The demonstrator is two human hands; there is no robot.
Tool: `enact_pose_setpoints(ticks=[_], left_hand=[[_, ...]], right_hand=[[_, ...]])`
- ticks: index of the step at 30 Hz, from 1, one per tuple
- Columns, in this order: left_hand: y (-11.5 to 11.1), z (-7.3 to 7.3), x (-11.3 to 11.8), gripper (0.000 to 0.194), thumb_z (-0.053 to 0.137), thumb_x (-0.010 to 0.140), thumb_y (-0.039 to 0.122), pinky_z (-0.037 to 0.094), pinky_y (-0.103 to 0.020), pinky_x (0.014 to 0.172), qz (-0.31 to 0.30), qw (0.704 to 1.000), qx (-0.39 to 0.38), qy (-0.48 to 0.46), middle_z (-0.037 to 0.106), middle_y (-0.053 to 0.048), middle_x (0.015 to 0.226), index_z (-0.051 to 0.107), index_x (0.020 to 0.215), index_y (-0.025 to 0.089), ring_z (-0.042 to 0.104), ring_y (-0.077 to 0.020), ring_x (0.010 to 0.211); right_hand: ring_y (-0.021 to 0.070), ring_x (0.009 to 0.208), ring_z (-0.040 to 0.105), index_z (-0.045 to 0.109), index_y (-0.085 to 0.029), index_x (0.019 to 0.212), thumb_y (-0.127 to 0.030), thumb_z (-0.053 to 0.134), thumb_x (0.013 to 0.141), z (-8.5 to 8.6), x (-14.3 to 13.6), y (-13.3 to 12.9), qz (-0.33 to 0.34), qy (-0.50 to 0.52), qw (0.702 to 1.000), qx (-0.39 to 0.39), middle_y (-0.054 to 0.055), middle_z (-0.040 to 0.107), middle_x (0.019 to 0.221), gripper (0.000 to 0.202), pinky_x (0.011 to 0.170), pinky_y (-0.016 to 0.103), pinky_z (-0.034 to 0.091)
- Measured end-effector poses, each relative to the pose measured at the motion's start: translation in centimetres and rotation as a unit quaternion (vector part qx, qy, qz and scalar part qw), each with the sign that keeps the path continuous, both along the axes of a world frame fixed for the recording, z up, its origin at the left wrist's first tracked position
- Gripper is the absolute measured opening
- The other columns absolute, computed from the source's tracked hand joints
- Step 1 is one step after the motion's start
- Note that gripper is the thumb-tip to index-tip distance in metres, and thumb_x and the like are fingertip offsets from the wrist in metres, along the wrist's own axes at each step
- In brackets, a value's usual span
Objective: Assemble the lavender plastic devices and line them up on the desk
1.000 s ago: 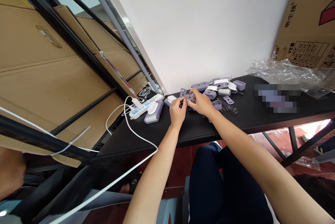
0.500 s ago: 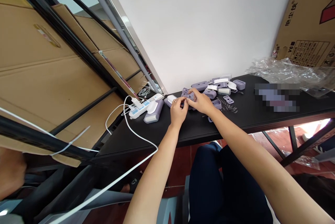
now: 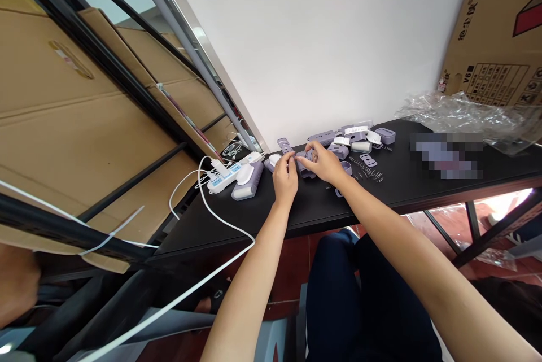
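Filling the space at ten o'clock from the working hands is a brown cardboard panel (image 3: pixel 55 91), and at eight o'clock another person's hand (image 3: pixel 17 288) shows as a blur. Closer in, at nine o'clock, a white power strip (image 3: pixel 218 184) carries blue labels whose print is too small to read; a purple-and-white block (image 3: pixel 249 184) lies just beside it. The left hand (image 3: pixel 285 184) reaches up from seven o'clock, forearm straight and fingers bent, its grip pinching the lower end of a purple plate (image 3: pixel 283 143), which tilts toward eleven o'clock, raised above the black table (image 3: pixel 313 212). Just to the right is a purple part (image 3: pixel 305 167), at nine o'clock from the right hand (image 3: pixel 328 164). That arm slants in from four o'clock, thumb pointing to nine, forefinger arched over the part; I cannot tell whether this grip pinches it or only rests there. An oval purple piece (image 3: pixel 368 160) lies at three o'clock, white-bristled brush heads (image 3: pixel 355 131) at two. Farther out, behind crumpled clear plastic (image 3: pixel 466 110), a carton (image 3: pixel 493 48) reads "V6" sideways, near a printed grid too fine to read, Chinese characters and a cropped red emblem.
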State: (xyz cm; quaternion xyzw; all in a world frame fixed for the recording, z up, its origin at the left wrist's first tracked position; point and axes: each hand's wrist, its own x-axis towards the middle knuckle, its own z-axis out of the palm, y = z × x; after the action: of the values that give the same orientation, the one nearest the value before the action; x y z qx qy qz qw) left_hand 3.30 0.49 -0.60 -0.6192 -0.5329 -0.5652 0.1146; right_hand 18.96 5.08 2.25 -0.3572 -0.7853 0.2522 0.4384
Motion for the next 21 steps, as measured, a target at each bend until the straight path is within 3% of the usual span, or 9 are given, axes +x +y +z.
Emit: enact_pose_setpoints(ticks=[6,12,17,21], left_hand=[[-0.18,0.11,0.25,0.024,0.054,0.1,0.037,0.056,-0.03,0.079,-0.003,1.0,-0.013,-0.015,0.075,-0.008,0.103,0.07,0.107,0.02,0.07,-0.0181,0.091],[0.16,-0.02,0.06,0.019,0.06,0.096,0.037,0.053,-0.027,0.074,0.011,1.0,-0.014,-0.012,0.068,-0.002,0.085,0.062,0.088,0.021,0.065,-0.014,0.074],[0.21,-0.26,0.07,0.013,0.063,0.095,0.034,0.052,-0.026,0.071,0.004,0.999,-0.031,-0.031,0.067,-0.002,0.088,0.059,0.096,0.022,0.063,-0.0125,0.07],[0.06,-0.32,0.07,0.032,0.065,0.094,0.035,0.054,-0.026,0.069,-0.003,0.997,-0.034,-0.063,0.07,-0.002,0.091,0.058,0.122,0.022,0.066,-0.0133,0.071]], right_hand=[[0.0173,0.065,0.057,0.056,-0.026,0.112,-0.051,0.06,0.091,0.17,0.06,-0.08,0.0,-0.003,1.0,-0.002,-0.006,0.059,0.069,0.033,0.062,0.027,0.033],[0.018,0.066,0.058,0.057,-0.027,0.113,-0.051,0.06,0.092,0.1,0.05,0.0,0.008,-0.002,1.0,-0.003,-0.006,0.06,0.069,0.032,0.062,0.027,0.033],[0.0176,0.067,0.059,0.058,-0.027,0.112,-0.052,0.062,0.091,-0.05,-0.02,0.08,0.016,0.001,1.0,-0.002,-0.006,0.062,0.069,0.033,0.062,0.026,0.033],[0.0175,0.069,0.059,0.059,-0.026,0.111,-0.054,0.062,0.091,-0.22,-0.17,0.11,0.022,-0.001,1.0,0.003,-0.004,0.065,0.073,0.035,0.062,0.026,0.033]])
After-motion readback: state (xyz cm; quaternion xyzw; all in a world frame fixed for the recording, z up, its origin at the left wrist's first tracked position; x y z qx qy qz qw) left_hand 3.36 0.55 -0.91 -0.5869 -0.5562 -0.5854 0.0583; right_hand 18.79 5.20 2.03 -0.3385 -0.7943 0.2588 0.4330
